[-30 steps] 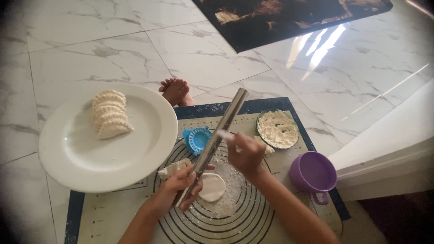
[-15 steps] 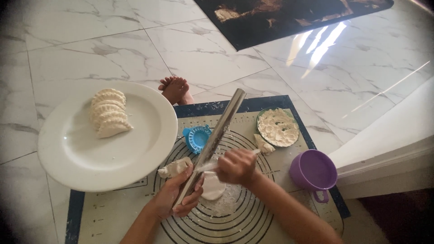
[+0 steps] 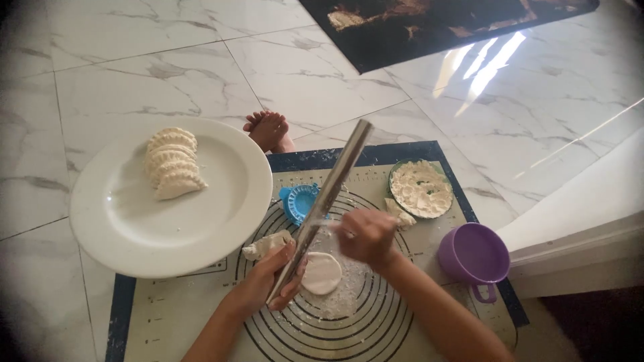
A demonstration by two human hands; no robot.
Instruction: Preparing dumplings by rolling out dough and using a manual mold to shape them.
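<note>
While the left hand (image 3: 272,285) grips the steel rolling pin (image 3: 322,204), the right hand (image 3: 365,234) hovers loosely curled, blurry, partly hiding the dough round (image 3: 323,273).

A: Where does the view sit?

B: There is one only, worn on the head, looking steeply down and forward at the marble-tiled floor (image 3: 134,74).

A: How near?

B: Close: both forearms enter from the bottom edge, over the beige silicone mat printed with dark rings (image 3: 201,315).

A: And farther off?

B: The dark patterned rug (image 3: 429,27) crosses the top edge.
</note>
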